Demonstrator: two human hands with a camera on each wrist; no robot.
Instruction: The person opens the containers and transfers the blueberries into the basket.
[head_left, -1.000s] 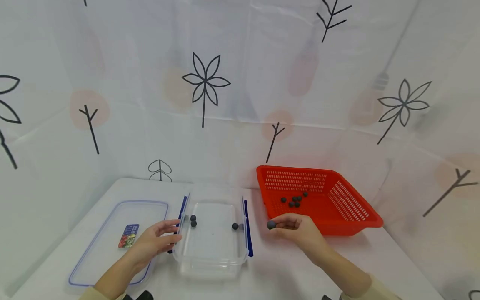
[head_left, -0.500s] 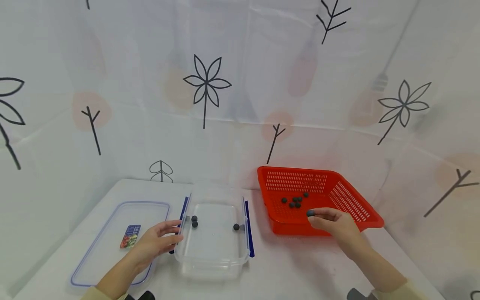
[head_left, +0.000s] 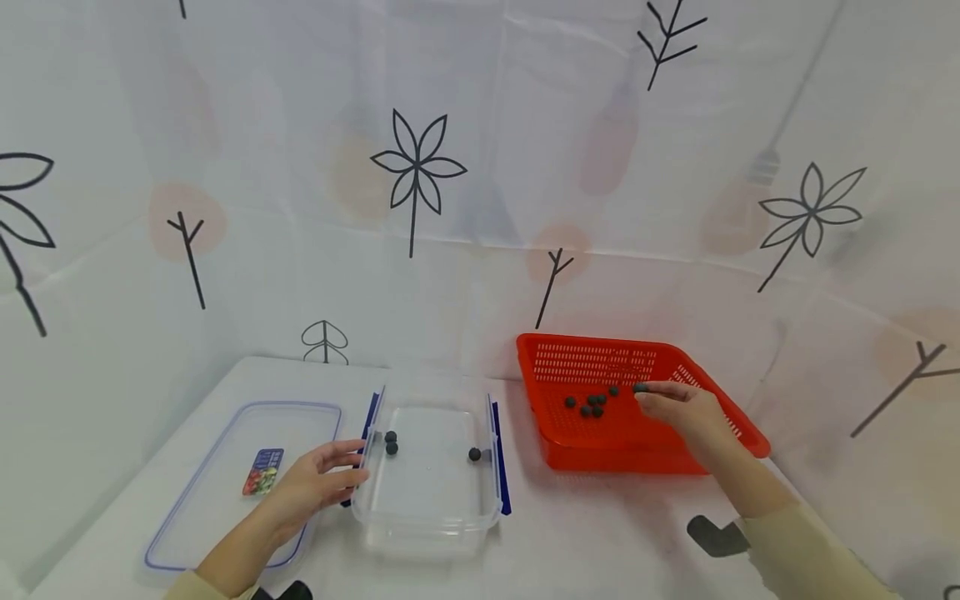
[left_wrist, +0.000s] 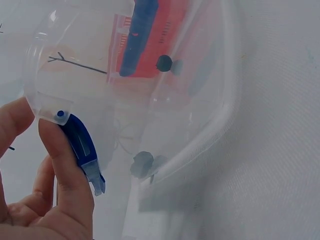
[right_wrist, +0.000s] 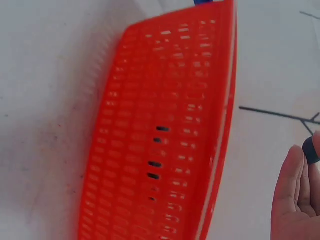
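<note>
My left hand [head_left: 313, 483] rests its fingertips against the left rim of a clear plastic box [head_left: 423, 525], thumb and fingers apart and fairly straight. In the left wrist view the fingertips touch the rim beside a blue side latch [left_wrist: 82, 142]. Three small dark balls lie in the box: two at its left, with a lower ball [head_left: 392, 448], and a right ball [head_left: 475, 454]. Over the red basket [head_left: 622, 457], my right hand [head_left: 693, 412] pinches a small dark ball [head_left: 640, 387] between thumb and fingers. Several similar balls [head_left: 592, 400] lie in the basket.
A clear lid [head_left: 240, 406] with a blue edge lies left of the box, bearing a printed label [head_left: 263, 472]. Another blue latch [head_left: 501, 467] sticks out from the box's right side. A patterned cloth [head_left: 480, 167] hangs behind the white table [head_left: 570, 542].
Holding the dark ball, my right hand has moved right and farther away, from beside the basket's front left corner to over its inside. My left hand stays at the box rim.
</note>
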